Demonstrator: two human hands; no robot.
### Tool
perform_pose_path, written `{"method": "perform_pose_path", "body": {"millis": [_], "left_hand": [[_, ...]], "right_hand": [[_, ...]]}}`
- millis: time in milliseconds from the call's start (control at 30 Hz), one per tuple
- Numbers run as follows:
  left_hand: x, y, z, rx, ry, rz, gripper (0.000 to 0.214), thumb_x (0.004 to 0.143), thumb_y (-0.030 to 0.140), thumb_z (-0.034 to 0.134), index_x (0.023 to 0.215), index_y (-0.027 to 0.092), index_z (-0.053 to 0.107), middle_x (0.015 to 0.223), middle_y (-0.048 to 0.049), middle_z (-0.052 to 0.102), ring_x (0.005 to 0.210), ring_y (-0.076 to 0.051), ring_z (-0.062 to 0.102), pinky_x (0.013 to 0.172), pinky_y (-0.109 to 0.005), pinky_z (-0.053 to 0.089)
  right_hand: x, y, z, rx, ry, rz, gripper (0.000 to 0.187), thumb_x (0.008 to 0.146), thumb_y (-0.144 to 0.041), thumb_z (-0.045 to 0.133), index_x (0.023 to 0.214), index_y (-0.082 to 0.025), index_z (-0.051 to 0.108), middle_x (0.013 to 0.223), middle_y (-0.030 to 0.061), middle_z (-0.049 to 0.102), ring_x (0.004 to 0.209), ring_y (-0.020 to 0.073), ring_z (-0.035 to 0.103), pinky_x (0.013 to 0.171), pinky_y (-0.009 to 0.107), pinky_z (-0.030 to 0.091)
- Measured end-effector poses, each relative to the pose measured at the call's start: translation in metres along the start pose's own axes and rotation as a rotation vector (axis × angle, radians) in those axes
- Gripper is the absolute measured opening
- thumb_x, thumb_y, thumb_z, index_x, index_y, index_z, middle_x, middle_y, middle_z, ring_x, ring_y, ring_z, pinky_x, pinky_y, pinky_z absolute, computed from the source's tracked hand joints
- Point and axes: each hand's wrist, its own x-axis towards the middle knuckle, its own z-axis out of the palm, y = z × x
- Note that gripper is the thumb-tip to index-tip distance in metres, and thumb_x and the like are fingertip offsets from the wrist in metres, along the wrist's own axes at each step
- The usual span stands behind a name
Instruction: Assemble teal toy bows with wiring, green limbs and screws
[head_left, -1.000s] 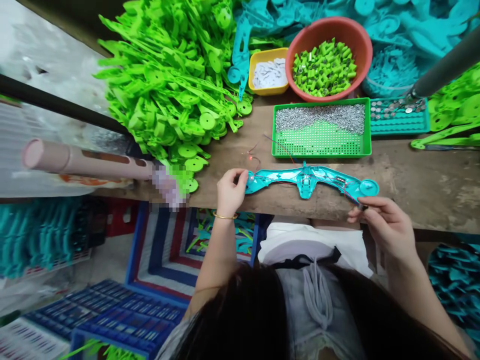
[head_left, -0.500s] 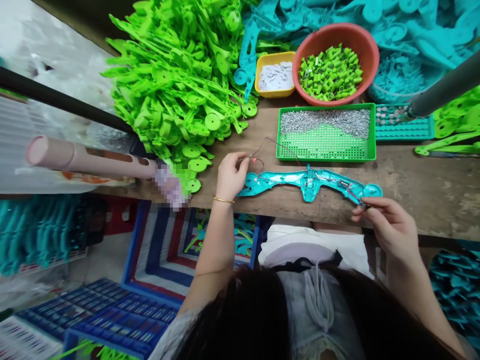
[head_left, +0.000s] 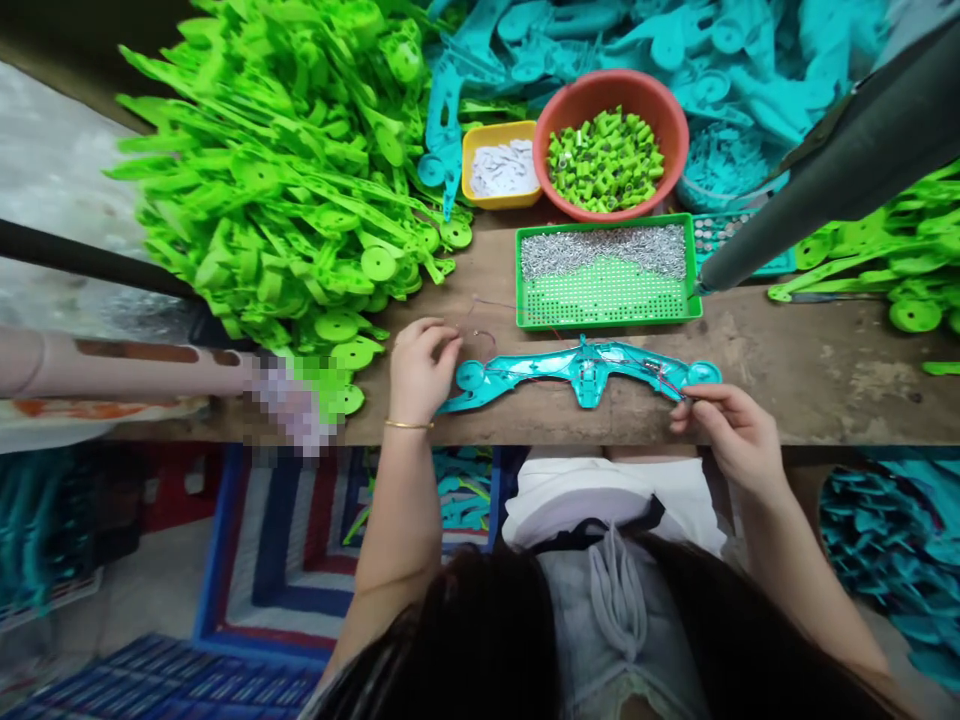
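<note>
A teal plastic bow-shaped shell (head_left: 525, 368) lies lengthwise near the bench's front edge, its hollow side up. Thin red and dark wires (head_left: 651, 374) run through it and loop out past its left end. Beside that end is my left hand (head_left: 420, 368), with thumb and forefinger slightly apart; a loose wire end (head_left: 477, 332) sits just off the fingertips. At the other end my right hand (head_left: 731, 425) pinches a small dark part joined to the wires. The fingers partly hide it, so its kind is unclear.
Behind the shell stands a green tray (head_left: 607, 315) of small metal screws. Beyond it are a red bowl (head_left: 547, 165) of green pieces and a yellow tub (head_left: 469, 180) of white pieces. Green parts (head_left: 285, 180) pile up left; a dark pole (head_left: 817, 180) slants in from the right.
The whole view has shifted, so the bench things sit further left. The red light at the wire end no longer shows. My left fingertips have come away from that wire; my right hand still pinches.
</note>
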Motion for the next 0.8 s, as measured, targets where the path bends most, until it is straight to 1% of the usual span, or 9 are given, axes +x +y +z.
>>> {"method": "perform_pose_path", "body": {"millis": [200, 300, 433, 467, 500, 600, 633, 700, 800], "left_hand": [[-0.018, -0.023, -0.012, 0.062, 0.057, -0.112, 0.02, 0.087, 0.035, 0.055, 0.086, 0.02, 0.068, 0.102, -0.0091, 0.069, 0.1, -0.026, 0.062, 0.095, -0.041, 0.047], [-0.023, -0.026, -0.014, 0.109, 0.071, -0.149, 0.021, 0.087, 0.034, 0.053, 0.089, 0.018, 0.068, 0.098, -0.0107, 0.069, 0.099, -0.028, 0.063, 0.094, -0.042, 0.047], [-0.025, -0.019, -0.016, 0.117, 0.108, -0.164, 0.022, 0.087, 0.032, 0.053, 0.098, 0.018, 0.067, 0.102, -0.0111, 0.07, 0.101, -0.028, 0.063, 0.094, -0.042, 0.047], [-0.025, -0.016, -0.016, 0.109, 0.114, -0.156, 0.022, 0.088, 0.032, 0.053, 0.098, 0.019, 0.067, 0.102, -0.0106, 0.07, 0.102, -0.028, 0.063, 0.094, -0.042, 0.047], [-0.026, -0.013, -0.016, 0.1, 0.12, -0.144, 0.021, 0.088, 0.033, 0.053, 0.098, 0.019, 0.066, 0.102, -0.0102, 0.07, 0.102, -0.027, 0.063, 0.095, -0.042, 0.047], [-0.026, -0.005, -0.017, 0.074, 0.144, -0.109, 0.02, 0.09, 0.033, 0.054, 0.097, 0.02, 0.066, 0.103, -0.0096, 0.07, 0.104, -0.027, 0.064, 0.096, -0.041, 0.047], [-0.027, -0.003, -0.017, 0.066, 0.153, -0.103, 0.019, 0.09, 0.033, 0.054, 0.097, 0.02, 0.066, 0.103, -0.0094, 0.07, 0.105, -0.026, 0.064, 0.096, -0.041, 0.047], [-0.028, 0.002, -0.017, 0.051, 0.169, -0.099, 0.019, 0.091, 0.034, 0.054, 0.096, 0.021, 0.066, 0.102, -0.0087, 0.07, 0.104, -0.025, 0.064, 0.097, -0.04, 0.047], [-0.03, 0.01, -0.017, 0.033, 0.183, -0.089, 0.02, 0.092, 0.035, 0.054, 0.096, 0.02, 0.066, 0.102, -0.009, 0.071, 0.104, -0.025, 0.064, 0.097, -0.04, 0.047]], "right_hand": [[0.002, -0.002, 0.002, 0.006, -0.013, -0.036, 0.018, 0.087, -0.037, 0.067, 0.099, -0.023, 0.069, 0.076, 0.0001, 0.074, 0.062, 0.011, 0.07, 0.061, 0.024, 0.061], [0.001, -0.003, 0.004, -0.047, -0.022, -0.052, 0.017, 0.089, -0.038, 0.064, 0.098, -0.024, 0.069, 0.076, -0.0003, 0.074, 0.062, 0.0115, 0.07, 0.061, 0.025, 0.061], [0.002, -0.005, 0.005, -0.401, -0.21, -0.091, 0.026, 0.087, -0.04, 0.065, 0.108, -0.026, 0.071, 0.096, 0.0035, 0.076, 0.078, 0.016, 0.072, 0.071, 0.029, 0.06], [0.004, -0.006, 0.005, -0.502, -0.22, -0.127, 0.027, 0.087, -0.04, 0.065, 0.11, -0.026, 0.071, 0.099, 0.0036, 0.076, 0.081, 0.0169, 0.072, 0.072, 0.03, 0.059], [0.006, -0.007, 0.005, -0.591, -0.185, -0.177, 0.026, 0.088, -0.039, 0.064, 0.109, -0.027, 0.071, 0.099, 0.0032, 0.076, 0.083, 0.0173, 0.071, 0.073, 0.03, 0.058], [0.017, -0.007, 0.002, -0.79, 0.053, -0.36, 0.018, 0.093, -0.036, 0.057, 0.098, -0.025, 0.071, 0.09, 0.0034, 0.074, 0.083, 0.018, 0.068, 0.078, 0.033, 0.055], [0.021, -0.005, 0.001, -0.847, 0.099, -0.41, 0.018, 0.094, -0.034, 0.055, 0.096, -0.025, 0.07, 0.091, 0.0044, 0.073, 0.085, 0.0189, 0.067, 0.08, 0.034, 0.053], [0.03, -0.002, -0.001, -0.957, 0.09, -0.472, 0.018, 0.095, -0.033, 0.053, 0.098, -0.024, 0.068, 0.096, 0.0067, 0.071, 0.093, 0.0217, 0.065, 0.086, 0.039, 0.051], [0.041, 0.004, -0.001, -1.087, -0.012, -0.495, 0.02, 0.094, -0.034, 0.053, 0.104, -0.023, 0.067, 0.107, 0.0093, 0.069, 0.103, 0.0256, 0.062, 0.09, 0.044, 0.048]]}}
